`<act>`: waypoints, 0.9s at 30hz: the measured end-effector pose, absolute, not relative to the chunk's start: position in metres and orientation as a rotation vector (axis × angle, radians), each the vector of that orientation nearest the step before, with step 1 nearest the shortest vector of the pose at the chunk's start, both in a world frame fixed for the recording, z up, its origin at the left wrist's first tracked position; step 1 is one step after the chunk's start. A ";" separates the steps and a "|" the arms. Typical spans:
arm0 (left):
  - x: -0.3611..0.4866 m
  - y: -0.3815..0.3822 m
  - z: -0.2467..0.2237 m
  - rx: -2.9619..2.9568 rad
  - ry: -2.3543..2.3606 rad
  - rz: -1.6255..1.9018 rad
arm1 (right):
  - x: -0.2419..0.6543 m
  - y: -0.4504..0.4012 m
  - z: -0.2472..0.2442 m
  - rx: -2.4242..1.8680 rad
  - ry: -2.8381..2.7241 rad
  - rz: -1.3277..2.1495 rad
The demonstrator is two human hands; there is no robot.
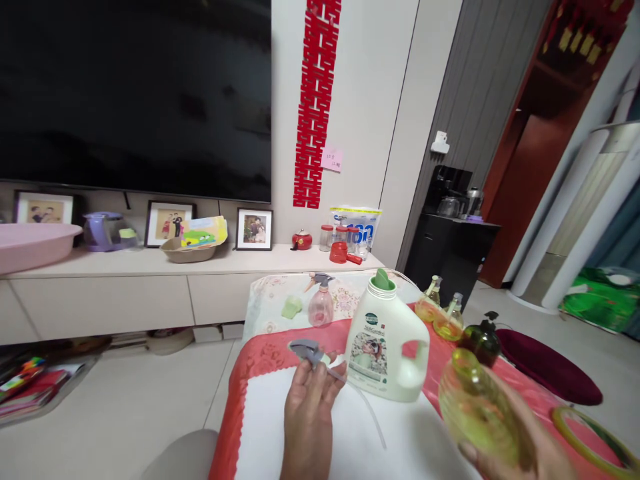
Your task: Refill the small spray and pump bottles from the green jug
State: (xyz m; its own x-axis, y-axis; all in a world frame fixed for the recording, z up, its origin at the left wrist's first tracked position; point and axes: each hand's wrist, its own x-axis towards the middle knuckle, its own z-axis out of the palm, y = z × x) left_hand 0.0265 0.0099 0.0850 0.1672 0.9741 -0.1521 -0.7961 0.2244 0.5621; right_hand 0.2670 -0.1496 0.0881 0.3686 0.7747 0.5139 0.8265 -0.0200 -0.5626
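My left hand (311,410) is closed around a grey spray trigger head (306,348), and its thin clear dip tube (373,417) hangs down to the right. My right hand (533,433), smeared by motion, grips a ribbed clear bottle (473,407) of yellow liquid, tilted, with no spray head on it. Between my hands stands a large pale green detergent jug (385,340), its cap off and a green spout showing in the mouth. Behind it to the left is an upright pink spray bottle (321,307), with a small green cloth-like piece (291,307) beside it.
Two yellow pump bottles (449,325) and a dark green pump bottle (483,341) stand at the table's right. A tape roll (595,440) lies at the right edge. A white sheet (265,420) covers part of the red tablecloth (260,353). Beyond is a low cabinet (220,303).
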 end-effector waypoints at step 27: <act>0.031 0.013 0.043 0.343 0.729 1.111 | 0.305 -0.015 0.246 -2.023 -2.071 -0.918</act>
State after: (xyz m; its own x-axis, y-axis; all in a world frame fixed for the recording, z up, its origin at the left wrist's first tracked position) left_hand 0.0312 0.0126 0.0428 0.2475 0.9003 -0.3580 -0.6870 0.4236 0.5904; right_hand 0.3047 -0.0146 0.2456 -0.1095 0.8744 0.4727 0.9376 -0.0671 0.3413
